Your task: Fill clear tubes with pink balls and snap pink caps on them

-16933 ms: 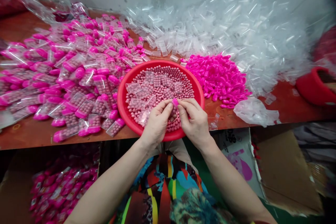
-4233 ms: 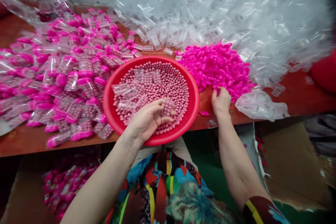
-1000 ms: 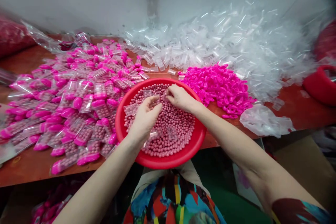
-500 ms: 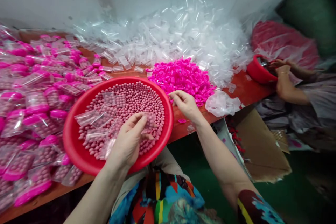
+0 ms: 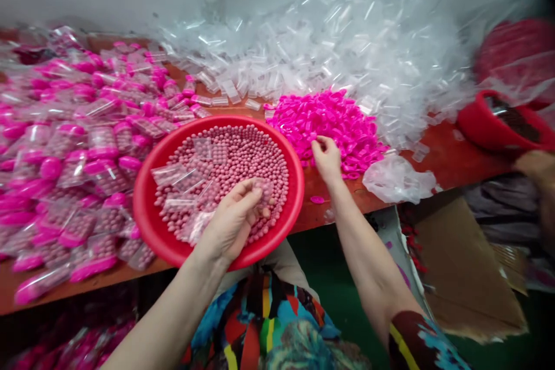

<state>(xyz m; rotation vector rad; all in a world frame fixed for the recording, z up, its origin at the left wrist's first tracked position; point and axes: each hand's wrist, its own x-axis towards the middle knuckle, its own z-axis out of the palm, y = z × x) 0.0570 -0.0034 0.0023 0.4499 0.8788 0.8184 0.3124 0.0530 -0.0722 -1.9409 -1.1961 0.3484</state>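
Note:
Over the red basin (image 5: 143, 196) of pink beads (image 5: 243, 150), my left hand (image 5: 234, 217) is closed around a small clear plastic container (image 5: 263, 188) with beads in it. Several more clear containers (image 5: 186, 203) lie on the beads in the left part of the basin. My right hand (image 5: 327, 159) is at the near left edge of a heap of bright pink plastic caps (image 5: 342, 127). Its thumb and fingers are pinched together at the caps. What sits between those fingertips is too small to make out.
Bead-filled containers with pink caps (image 5: 87, 167) are piled on the left. Empty clear containers (image 5: 312, 58) are heaped along the wall. A crumpled clear bag (image 5: 399, 178), an open cardboard box (image 5: 463, 266), another red basin (image 5: 485, 121) and a co-worker's hand (image 5: 537, 167) are on the right.
The view has swung left. My right hand has moved from beside the basin's rim to the pink caps. My left hand still holds the bead-filled container over the basin.

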